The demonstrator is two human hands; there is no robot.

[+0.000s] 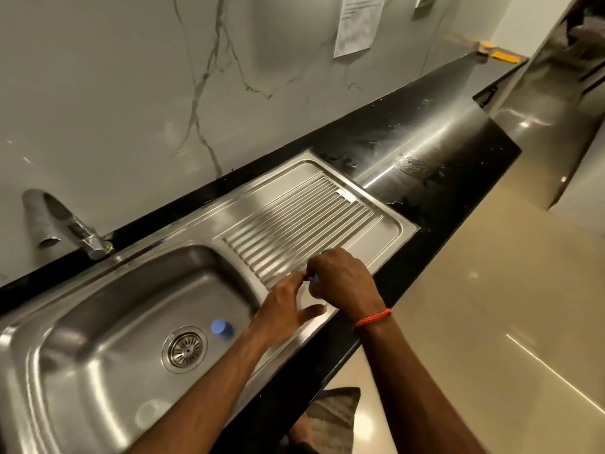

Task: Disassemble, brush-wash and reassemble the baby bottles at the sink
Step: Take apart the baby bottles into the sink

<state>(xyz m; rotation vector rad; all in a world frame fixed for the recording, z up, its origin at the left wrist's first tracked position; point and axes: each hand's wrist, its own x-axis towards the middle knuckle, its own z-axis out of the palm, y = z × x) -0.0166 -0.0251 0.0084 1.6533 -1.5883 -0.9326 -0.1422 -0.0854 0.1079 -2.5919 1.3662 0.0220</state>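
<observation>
Both forearms reach up from the bottom edge of my feed, and the two hands meet over the ribbed drainboard [304, 217]. On my right hand [343, 283], which wears one red cord [373, 317] at the wrist, the fingers are curled round one small blue part [315, 279]. Only a sliver of it shows, so I cannot tell what else that hand hides. My left hand [284, 306] has its fingers stretched toward that part, tips at it and thumb spread away, gripping nothing. One blue cap [221, 329] stands in the sink [82, 339], just beside the single drain strainer [184, 350]. One faucet [62, 224] arches over the basin's far left corner. A black table [442, 142] frames the steel, wet in patches to the right
</observation>
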